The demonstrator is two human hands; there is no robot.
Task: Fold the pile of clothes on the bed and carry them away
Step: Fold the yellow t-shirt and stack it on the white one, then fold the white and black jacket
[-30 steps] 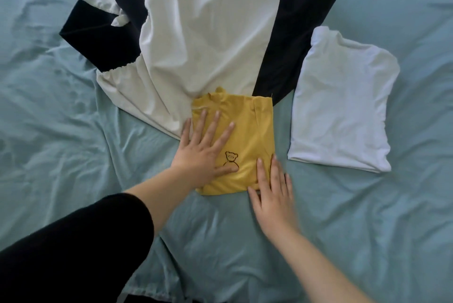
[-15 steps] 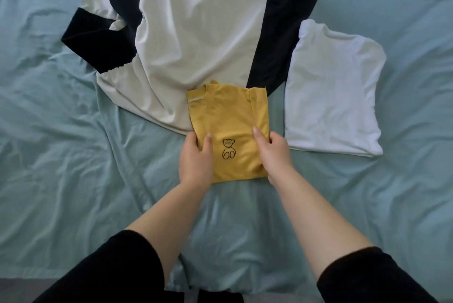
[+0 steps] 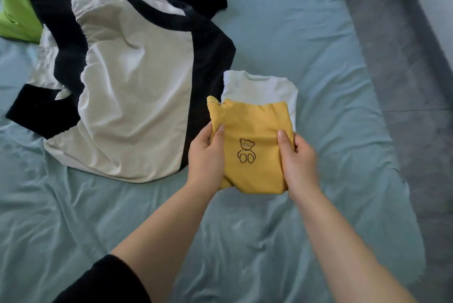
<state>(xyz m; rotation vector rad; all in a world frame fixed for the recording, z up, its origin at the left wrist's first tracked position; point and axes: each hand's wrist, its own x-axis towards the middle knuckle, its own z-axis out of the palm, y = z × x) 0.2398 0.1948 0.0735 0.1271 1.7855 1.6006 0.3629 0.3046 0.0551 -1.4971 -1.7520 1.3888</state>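
Bed (image 3: 282, 32): creased teal sheet.
Black-and-white garment (image 3: 137, 86): unfolded, spread at far left.
White top (image 3: 259, 86): folded, just right of that garment, near part hidden behind the yellow top.
Yellow top (image 3: 252, 128): folded, bear print up, held over the white top; contact unclear.
Green garment (image 3: 14, 13): far-left corner.
Left hand (image 3: 206, 158): grips the yellow top's left edge.
Right hand (image 3: 299, 162): grips its right edge.

A home bedroom: teal-sheeted bed (image 3: 282, 20) strewn with clothes (image 3: 137, 96) (grey floor (image 3: 404, 81) beside).
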